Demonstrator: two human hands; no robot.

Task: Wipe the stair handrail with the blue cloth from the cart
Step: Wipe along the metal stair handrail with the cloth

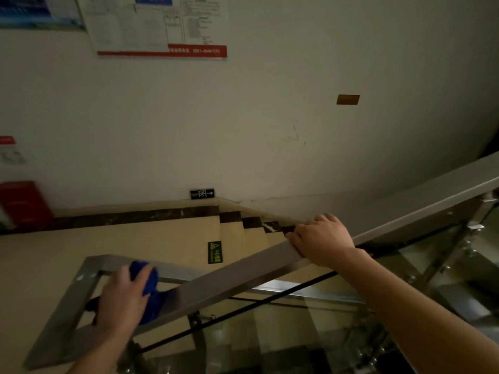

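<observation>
While the blue cloth (pixel 147 288) is gripped by the left hand (pixel 121 300) against the handrail (pixel 229 276) at its lower corner, the rail is grasped higher up by the right hand (pixel 322 238); glass panels (pixel 270 327) are mounted beneath.

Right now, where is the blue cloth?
Head view, lower left: the left hand holds the blue cloth on the handrail, near its bend.

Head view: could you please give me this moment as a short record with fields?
Setting: dim stairwell
Left hand: holds blue cloth against handrail, near its corner
Right hand: grips handrail farther up the slope
Handrail: flat metal, above glass panel
Wall: exit sign just above the skirting
</observation>
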